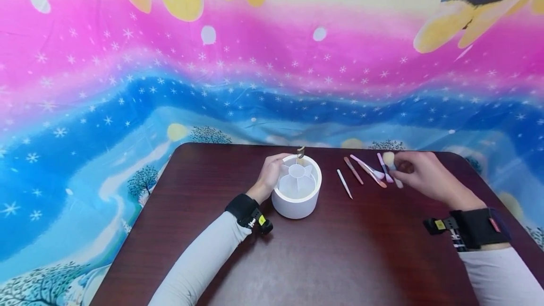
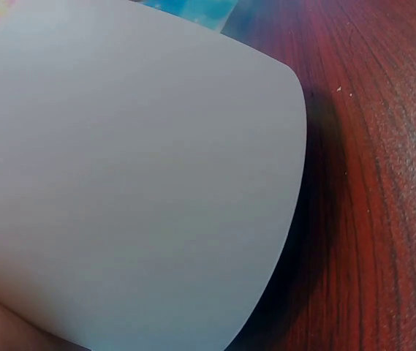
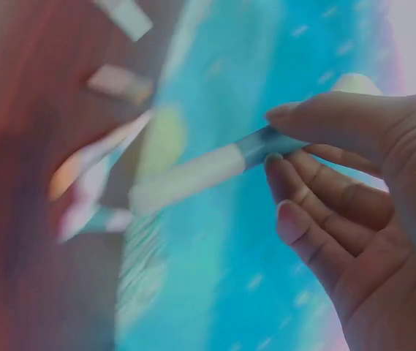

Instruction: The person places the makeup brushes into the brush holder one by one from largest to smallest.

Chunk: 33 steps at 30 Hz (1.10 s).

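In the head view, my left hand (image 1: 268,174) holds the left side of a white round divided holder (image 1: 294,208), which stands on the table. The left wrist view is mostly filled by the holder's smooth wall (image 2: 142,168), with part of the hand at the lower left corner. My right hand (image 1: 420,174) is raised over the table's right side. Between thumb and fingers it pinches a makeup brush (image 3: 193,179) with a white handle and blue-grey collar. Its cream bristles (image 1: 388,158) show beside the hand in the head view.
Several more makeup brushes lie between the holder and my right hand, among them a brown one (image 1: 353,170) and a pink one (image 1: 384,168). Nearer the holder lies a thin white pointed stick (image 1: 344,184). A small gold-coloured piece (image 1: 301,152) stands up at the holder's back rim.
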Available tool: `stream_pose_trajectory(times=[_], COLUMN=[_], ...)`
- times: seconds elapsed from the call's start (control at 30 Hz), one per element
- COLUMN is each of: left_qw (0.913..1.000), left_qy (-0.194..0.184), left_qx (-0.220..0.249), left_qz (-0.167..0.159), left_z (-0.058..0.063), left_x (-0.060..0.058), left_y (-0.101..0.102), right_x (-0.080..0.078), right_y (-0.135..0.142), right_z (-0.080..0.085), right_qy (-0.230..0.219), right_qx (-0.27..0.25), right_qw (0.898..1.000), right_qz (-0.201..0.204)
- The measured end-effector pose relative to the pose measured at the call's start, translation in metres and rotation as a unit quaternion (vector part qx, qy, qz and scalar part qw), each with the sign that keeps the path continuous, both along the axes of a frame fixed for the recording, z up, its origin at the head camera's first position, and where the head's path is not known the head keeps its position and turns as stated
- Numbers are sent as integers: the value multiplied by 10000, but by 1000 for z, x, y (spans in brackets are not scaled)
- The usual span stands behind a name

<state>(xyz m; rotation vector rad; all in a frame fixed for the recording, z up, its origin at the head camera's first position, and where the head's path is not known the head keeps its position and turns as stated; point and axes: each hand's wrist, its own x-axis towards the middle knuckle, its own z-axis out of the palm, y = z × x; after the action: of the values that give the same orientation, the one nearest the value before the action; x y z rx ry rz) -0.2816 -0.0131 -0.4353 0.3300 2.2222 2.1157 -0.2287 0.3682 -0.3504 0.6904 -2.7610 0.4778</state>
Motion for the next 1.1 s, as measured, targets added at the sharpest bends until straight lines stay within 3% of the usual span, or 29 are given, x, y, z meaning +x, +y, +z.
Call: stream_pose_trajectory(times=[0.1,0.23,0.43,0.57,0.9,1.1], left_qw=[10000,10000,9999,9999,10000,9999], left_qy=[13,27,-73,-69,-23,15], left_qx=[-35,-61,11,-41,53,107], left_qz=[33,66,138,99,24,9], left_z=[1,1,0,-4,-4,-2], left_x=[0,0,-1,-1,2,3], left_y=[0,-1,-1,0,1,2], right_x=[3,5,-1,-5,-17,-21], right_y=[-27,-59,-103,-125,-157,-164], right_z=[17,35,48,47,22,14], right_qy=[173,221,250,53,-22,75], right_qx=[-606,-1552,-2383,-2567,-2760,-2484], right_qw=[9979,9872,9704,9658,9581,9655], right_qz=[148,283,291,348,762,773])
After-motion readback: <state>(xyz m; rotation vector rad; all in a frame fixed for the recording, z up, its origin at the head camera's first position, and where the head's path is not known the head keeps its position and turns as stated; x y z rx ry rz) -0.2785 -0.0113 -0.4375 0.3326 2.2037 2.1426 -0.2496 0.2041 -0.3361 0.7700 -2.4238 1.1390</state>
